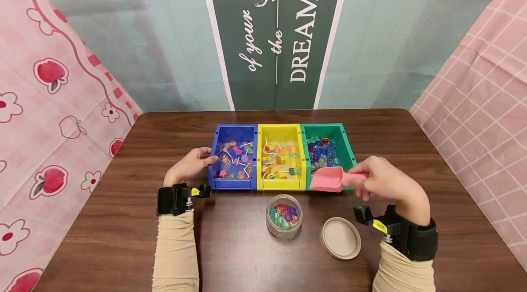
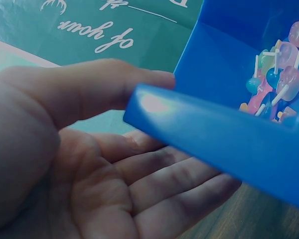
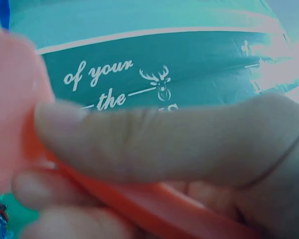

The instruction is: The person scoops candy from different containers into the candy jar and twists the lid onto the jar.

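Pink scoop [image 1: 328, 179] — right hand [image 1: 380, 180] grips | over green bin [image 1: 325, 131] | left hand [image 1: 190, 164] holds blue bin [image 1: 233, 184]

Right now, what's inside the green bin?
Shiny pieces, mostly blue with some red and green, lie in the green bin. The pink scoop hides part of its near end, so I can't tell what's beneath.

The blue bin [image 1: 235, 184], yellow bin [image 1: 282, 184] and green bin [image 1: 329, 131] look like smooth plastic, the blue one catching a glossy highlight, and the pink scoop [image 1: 329, 179] is smooth plastic too. Toward the worktop's [image 1: 247, 260] near edge, the jar [image 1: 283, 233] is clear and shiny, glass or plastic I cannot tell. The worktop is wood-grained with a soft sheen, and creased cloth [image 1: 156, 54] hangs beyond its far edge.
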`<state>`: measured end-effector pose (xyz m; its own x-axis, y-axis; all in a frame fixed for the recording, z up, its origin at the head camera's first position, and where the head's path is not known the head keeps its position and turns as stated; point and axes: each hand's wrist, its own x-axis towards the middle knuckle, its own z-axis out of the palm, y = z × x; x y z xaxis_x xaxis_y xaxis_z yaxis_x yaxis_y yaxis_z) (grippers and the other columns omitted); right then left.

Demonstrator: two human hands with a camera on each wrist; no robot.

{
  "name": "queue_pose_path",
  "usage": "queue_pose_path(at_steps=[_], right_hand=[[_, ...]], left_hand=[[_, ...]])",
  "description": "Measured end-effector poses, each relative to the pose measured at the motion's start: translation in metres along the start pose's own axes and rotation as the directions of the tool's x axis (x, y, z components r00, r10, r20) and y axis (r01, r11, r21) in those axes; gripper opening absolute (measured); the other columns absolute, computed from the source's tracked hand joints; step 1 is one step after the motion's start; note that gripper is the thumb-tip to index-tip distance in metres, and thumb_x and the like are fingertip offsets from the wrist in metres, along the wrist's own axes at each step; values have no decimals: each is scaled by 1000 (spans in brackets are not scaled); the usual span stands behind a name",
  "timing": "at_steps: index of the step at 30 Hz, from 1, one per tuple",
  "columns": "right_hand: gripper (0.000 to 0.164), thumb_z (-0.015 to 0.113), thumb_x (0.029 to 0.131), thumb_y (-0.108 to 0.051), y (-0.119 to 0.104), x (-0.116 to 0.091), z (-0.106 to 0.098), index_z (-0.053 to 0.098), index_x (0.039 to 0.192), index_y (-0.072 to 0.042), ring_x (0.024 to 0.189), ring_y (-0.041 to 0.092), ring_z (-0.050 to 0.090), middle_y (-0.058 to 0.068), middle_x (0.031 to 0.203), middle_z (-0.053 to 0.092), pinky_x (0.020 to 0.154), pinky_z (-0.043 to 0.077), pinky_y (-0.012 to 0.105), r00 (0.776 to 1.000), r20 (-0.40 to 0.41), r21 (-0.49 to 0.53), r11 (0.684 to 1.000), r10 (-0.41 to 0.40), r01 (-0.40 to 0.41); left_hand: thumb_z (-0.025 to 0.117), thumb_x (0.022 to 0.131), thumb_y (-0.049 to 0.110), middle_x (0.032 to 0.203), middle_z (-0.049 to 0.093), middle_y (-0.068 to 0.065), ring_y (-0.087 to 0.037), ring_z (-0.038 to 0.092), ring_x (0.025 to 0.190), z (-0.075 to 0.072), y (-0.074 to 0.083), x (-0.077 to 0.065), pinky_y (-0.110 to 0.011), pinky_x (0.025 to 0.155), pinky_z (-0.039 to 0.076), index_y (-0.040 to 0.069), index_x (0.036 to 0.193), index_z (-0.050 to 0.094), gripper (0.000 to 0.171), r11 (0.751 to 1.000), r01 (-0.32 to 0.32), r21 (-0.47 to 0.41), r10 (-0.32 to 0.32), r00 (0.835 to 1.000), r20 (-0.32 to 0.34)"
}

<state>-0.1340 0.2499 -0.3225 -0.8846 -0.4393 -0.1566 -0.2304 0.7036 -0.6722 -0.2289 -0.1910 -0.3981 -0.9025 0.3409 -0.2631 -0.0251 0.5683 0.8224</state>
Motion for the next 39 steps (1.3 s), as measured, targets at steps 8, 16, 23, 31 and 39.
queue_pose_path(at_steps=[8,16,23,31,39], right_hand=[[21,67,85,-20,2,3,-1,71,79,0,44,13,57,3,53,61,45,54,28,990,-49,-13,991,131,-132],[26,65,87,-21,7,10,2,71,81,4,45,14,56,0,49,59,48,50,31,971,-93,-35,973,222,-226],[28,65,86,-22,7,20,9,72,78,4,46,12,55,-2,44,54,52,44,29,927,-131,-83,928,351,-363],[38,63,85,-24,3,29,15,63,54,-3,45,17,53,2,42,56,46,39,28,874,-184,-159,864,449,-477],[37,57,86,-23,-1,39,22,62,54,-5,54,24,53,7,47,61,46,40,31,817,-204,-182,800,539,-572]], left_hand=[[45,99,17,110,62,-32,-29,56,98,0,0,1,-47,94,44,-13,122,49,38,1000,-27,8,27,1000,5],[45,99,15,110,62,-33,-34,57,101,0,-2,3,-54,97,44,-14,123,49,38,998,-61,9,61,998,15],[44,99,16,109,62,-31,-31,57,99,0,-1,2,-52,95,44,-13,121,50,37,998,-57,19,57,998,15],[45,99,17,110,62,-31,-33,58,99,0,0,1,-53,97,44,-13,122,49,39,999,-52,16,52,998,21],[43,100,15,110,62,-32,-34,59,99,-1,-1,1,-56,98,44,-13,122,50,36,999,-42,5,42,999,28]])
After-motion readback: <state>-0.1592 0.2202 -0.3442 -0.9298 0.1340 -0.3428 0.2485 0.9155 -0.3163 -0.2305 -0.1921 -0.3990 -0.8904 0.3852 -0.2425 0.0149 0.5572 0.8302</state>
